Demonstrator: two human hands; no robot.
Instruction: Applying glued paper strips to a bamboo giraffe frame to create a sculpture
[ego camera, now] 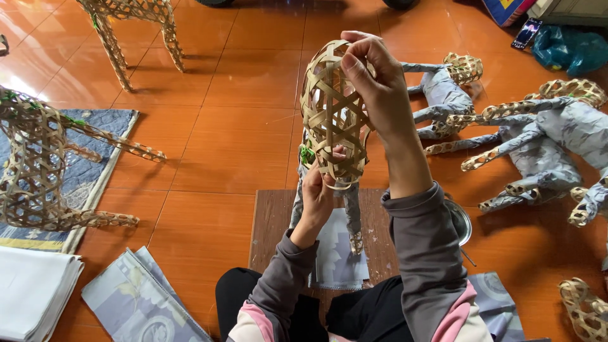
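Hands both closed on woven bamboo frame (pixel 334 114): right hand (pixel 373 76) pinching its top rim, left hand (pixel 318 190) gripping its bottom. Wooden board (pixel 269 221) lies below them, cloth-covered animal figures (pixel 544 145) right of the right hand.

To my left: bare woven frame (pixel 38 168) on a blue mat (pixel 95 171), another frame (pixel 136 28) standing on the orange floor (pixel 234 126). White paper stack (pixel 35 291) and patterned sheets (pixel 136 301) near my knee. To my right: paper-covered animal figures (pixel 544 145), metal bowl (pixel 461 221), phone (pixel 526 33), blue bag (pixel 567 47).
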